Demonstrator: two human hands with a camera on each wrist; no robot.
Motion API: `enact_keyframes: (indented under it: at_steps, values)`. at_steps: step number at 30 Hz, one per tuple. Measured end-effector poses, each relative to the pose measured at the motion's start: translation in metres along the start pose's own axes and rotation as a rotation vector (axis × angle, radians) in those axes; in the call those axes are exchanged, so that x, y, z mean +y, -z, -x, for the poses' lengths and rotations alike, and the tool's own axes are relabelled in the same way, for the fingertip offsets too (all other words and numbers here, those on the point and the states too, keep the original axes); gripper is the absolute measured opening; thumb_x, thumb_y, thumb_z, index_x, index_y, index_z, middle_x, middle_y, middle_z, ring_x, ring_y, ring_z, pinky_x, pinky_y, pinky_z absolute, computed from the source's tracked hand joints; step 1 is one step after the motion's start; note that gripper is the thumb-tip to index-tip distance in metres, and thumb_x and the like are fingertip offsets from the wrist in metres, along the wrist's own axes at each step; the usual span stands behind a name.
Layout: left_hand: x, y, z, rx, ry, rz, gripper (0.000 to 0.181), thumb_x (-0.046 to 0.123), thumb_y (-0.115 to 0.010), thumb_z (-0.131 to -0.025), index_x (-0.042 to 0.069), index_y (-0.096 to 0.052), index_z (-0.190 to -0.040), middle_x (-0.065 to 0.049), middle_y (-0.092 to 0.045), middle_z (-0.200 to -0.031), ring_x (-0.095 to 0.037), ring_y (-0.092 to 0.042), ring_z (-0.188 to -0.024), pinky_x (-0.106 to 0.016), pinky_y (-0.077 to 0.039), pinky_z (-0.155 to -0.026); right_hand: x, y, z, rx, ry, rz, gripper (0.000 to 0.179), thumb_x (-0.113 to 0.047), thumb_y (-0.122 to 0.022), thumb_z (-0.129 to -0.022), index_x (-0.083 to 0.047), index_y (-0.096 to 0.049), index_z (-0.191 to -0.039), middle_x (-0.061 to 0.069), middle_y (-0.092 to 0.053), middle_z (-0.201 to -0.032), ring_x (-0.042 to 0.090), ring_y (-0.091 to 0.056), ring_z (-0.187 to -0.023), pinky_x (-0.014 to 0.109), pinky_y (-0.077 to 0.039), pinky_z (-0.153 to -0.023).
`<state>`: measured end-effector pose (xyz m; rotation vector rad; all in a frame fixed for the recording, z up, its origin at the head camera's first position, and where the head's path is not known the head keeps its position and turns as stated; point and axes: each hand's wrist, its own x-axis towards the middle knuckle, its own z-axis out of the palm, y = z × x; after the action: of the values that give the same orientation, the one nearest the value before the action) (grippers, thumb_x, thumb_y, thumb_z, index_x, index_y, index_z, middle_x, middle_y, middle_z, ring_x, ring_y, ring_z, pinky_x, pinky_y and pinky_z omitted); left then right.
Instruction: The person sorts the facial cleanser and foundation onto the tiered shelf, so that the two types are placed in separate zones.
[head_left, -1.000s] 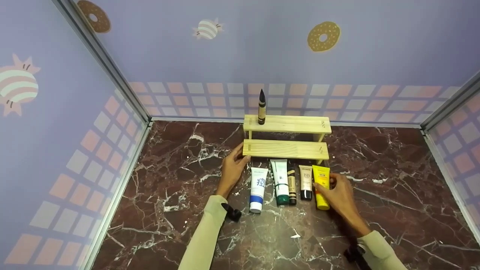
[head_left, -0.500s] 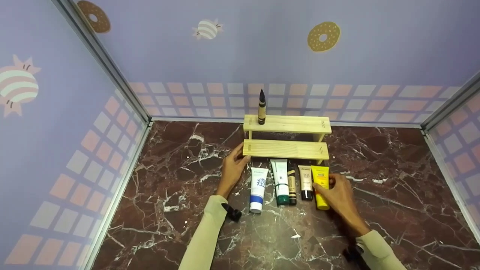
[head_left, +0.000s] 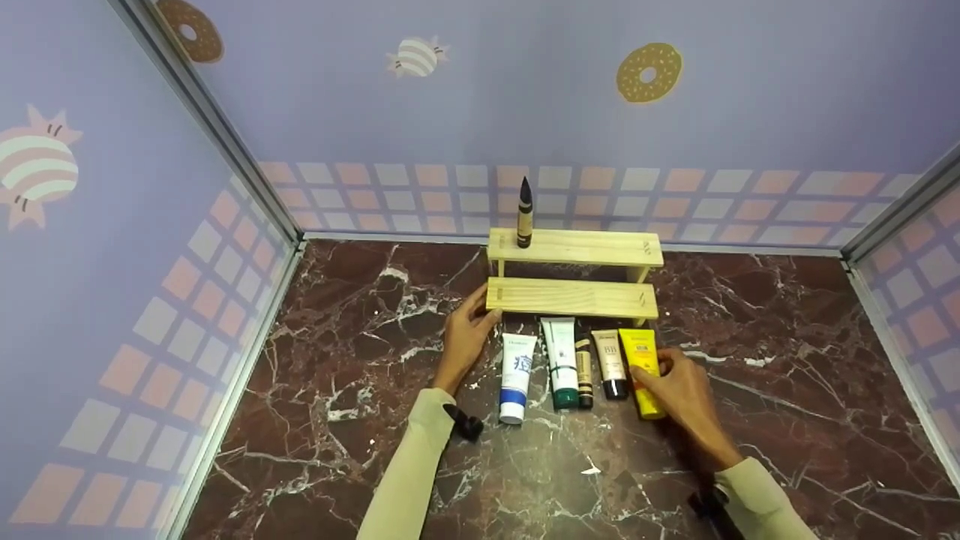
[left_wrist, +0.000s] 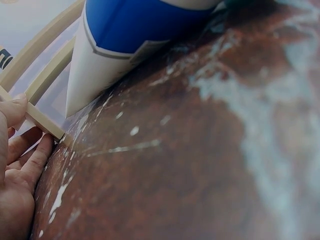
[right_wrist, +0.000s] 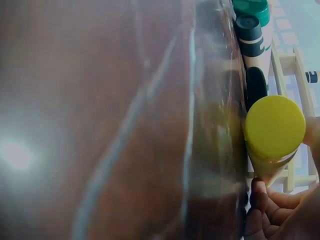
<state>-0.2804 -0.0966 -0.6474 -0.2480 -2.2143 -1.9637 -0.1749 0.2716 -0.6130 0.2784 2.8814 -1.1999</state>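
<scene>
While the right hand is gripping the yellow tube, with fingers clamped on its sides, the BB tube is lying just beside it, at 9 o'clock; I cannot tell whether they are touching. The yellow tube is lying at 5 o'clock of the stand, its cap pointing to 6 o'clock. A push toward 9 o'clock could be sending the BB tube against the brown tube, and too strong a squeeze could be making the smooth tube slip.

At 8 o'clock of the stand, the left hand is holding its corner, fingers and thumb on different sides. The pen is standing upright at 11 o'clock on the upper step; because its base is narrow, a jolt from this hand could be toppling it. The blue-banded tube is lying at 4 o'clock of this hand, so a turning wrist could be knocking it.
</scene>
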Motion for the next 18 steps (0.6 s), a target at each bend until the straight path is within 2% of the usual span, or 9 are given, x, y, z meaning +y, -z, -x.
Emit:
enact_keyframes:
  at_steps: [8, 18]
  values:
    - [-0.001, -0.001, -0.002, 0.003, -0.005, 0.018, 0.058, 0.003, -0.078, -0.103, -0.001, -0.058, -0.157, -0.027, -0.067, -0.146, -0.037, -0.066, -0.137, -0.037, -0.062, -0.105, -0.004, 0.009, 0.002, 0.069, 0.044, -0.004, 0.055, -0.03, -0.087, -0.094, 0.009, -0.07, -0.129, 0.022, -0.079, -0.1, 0.031, -0.072, -0.081, 0.031, -0.055, -0.066]
    - [-0.002, 0.0, -0.001, -0.004, -0.008, 0.016, 0.058, 0.003, -0.077, -0.103, -0.001, -0.057, -0.158, -0.027, -0.067, -0.147, -0.038, -0.066, -0.137, -0.037, -0.062, -0.107, -0.009, 0.014, 0.003, 0.107, 0.067, -0.097, 0.053, -0.023, -0.088, -0.094, 0.009, -0.068, -0.131, 0.023, -0.077, -0.103, 0.028, -0.07, -0.086, 0.02, -0.054, -0.068]
